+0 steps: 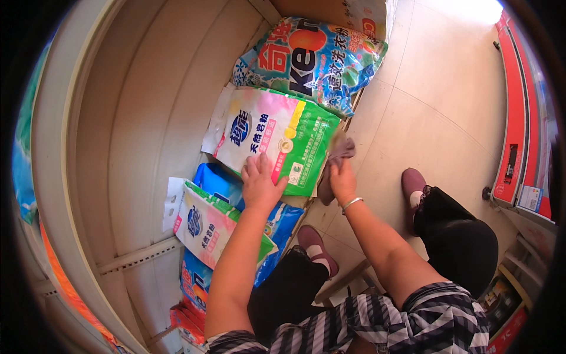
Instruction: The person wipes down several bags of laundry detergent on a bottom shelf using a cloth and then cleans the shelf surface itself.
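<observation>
My left hand (pixel 260 182) lies spread over the lower edge of a white, pink and green bag of soap powder (pixel 269 128). Its fingers press on the front without closing around anything. In my right hand (pixel 343 182) is a crumpled grey-mauve cloth (pixel 340 152), touching or close against the bag's green end. Above this bag, a blue laundry powder bag (pixel 316 59) lies on the low shelf. A second white and green soap powder bag (pixel 208 225) sits below my left hand, on top of blue bags (pixel 283 221).
White shelving (pixel 146 106) with a slotted metal strip (pixel 141 255) rises at the left. Tiled floor (pixel 411 124) runs along the shelf's front edge. A red-sided unit (pixel 513 128) on casters stands right. My feet in mauve shoes (pixel 311 239) are beside the shelf, near a wooden stool (pixel 345 283).
</observation>
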`<move>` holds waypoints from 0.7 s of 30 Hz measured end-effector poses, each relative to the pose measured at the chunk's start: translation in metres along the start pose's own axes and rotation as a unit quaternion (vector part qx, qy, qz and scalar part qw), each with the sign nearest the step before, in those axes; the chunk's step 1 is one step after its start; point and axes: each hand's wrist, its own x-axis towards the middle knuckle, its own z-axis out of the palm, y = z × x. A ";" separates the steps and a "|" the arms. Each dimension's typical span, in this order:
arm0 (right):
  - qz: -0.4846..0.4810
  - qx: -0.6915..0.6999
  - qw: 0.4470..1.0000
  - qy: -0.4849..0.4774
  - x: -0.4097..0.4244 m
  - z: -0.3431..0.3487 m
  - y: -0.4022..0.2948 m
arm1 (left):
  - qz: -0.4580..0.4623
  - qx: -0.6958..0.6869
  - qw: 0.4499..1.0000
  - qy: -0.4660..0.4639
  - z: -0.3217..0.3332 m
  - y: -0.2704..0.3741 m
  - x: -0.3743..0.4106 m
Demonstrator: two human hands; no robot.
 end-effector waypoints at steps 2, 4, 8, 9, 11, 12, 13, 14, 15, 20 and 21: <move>-0.107 0.069 0.984 0.121 0.008 -0.012 -0.015 | -0.027 -0.012 0.998 -0.049 -0.015 -0.001 0.006; -0.229 0.075 0.955 0.172 0.011 -0.031 -0.042 | -0.007 -0.004 1.000 -0.017 -0.008 -0.002 0.009; -0.379 -0.201 0.901 -0.067 0.011 -0.034 -0.114 | -0.035 0.059 0.993 -0.096 0.004 0.017 0.015; -0.412 -0.214 0.885 -0.033 0.019 -0.030 -0.111 | -0.037 0.064 0.993 -0.091 0.006 0.017 0.017; -0.474 -0.239 0.847 0.036 0.033 -0.023 -0.107 | -0.036 0.062 0.992 -0.107 0.009 0.018 0.018; -0.466 -0.215 0.856 0.063 0.040 -0.022 -0.107 | -0.038 0.065 0.991 -0.108 0.010 0.019 0.018; -0.437 -0.208 0.871 0.088 0.044 -0.022 -0.109 | -0.042 0.069 0.990 -0.114 0.012 0.017 0.014; -0.406 -0.201 0.884 0.113 0.049 -0.023 -0.111 | -0.029 0.067 0.992 -0.102 0.016 0.014 0.014; -0.374 -0.195 0.896 0.139 0.056 -0.025 -0.113 | -0.030 0.067 0.992 -0.107 0.016 0.015 0.015; -0.229 -0.153 0.949 0.152 0.075 -0.024 -0.097 | -0.045 0.077 0.988 -0.124 0.013 0.019 0.018; -0.209 -0.123 0.957 0.161 0.072 -0.021 -0.092 | -0.051 0.080 0.987 -0.131 0.011 0.019 0.018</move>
